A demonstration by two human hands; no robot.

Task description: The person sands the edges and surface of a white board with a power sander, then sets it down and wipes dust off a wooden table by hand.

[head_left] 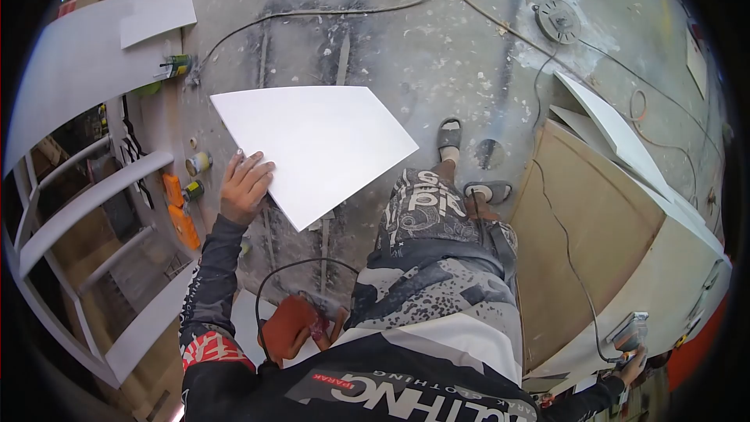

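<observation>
My left hand (248,185) holds the lower left edge of a white panel (316,148), its fingers lying over the top face. The panel is held out over the floor, left of my legs. Far to the lower right, my right hand (634,367) is closed at the handle end of a corded hand tool (630,333), beside a large beige cabinet (586,250). A thin cable runs from the tool up along the cabinet.
A white frame (94,203) and a white surface (86,62) stand at the left, with cans (198,162) and orange tools (183,225) nearby. Cables (328,12) cross the floor near a round reel (558,20). White boards (613,129) lean at the right. An orange-brown stool (287,328) is below.
</observation>
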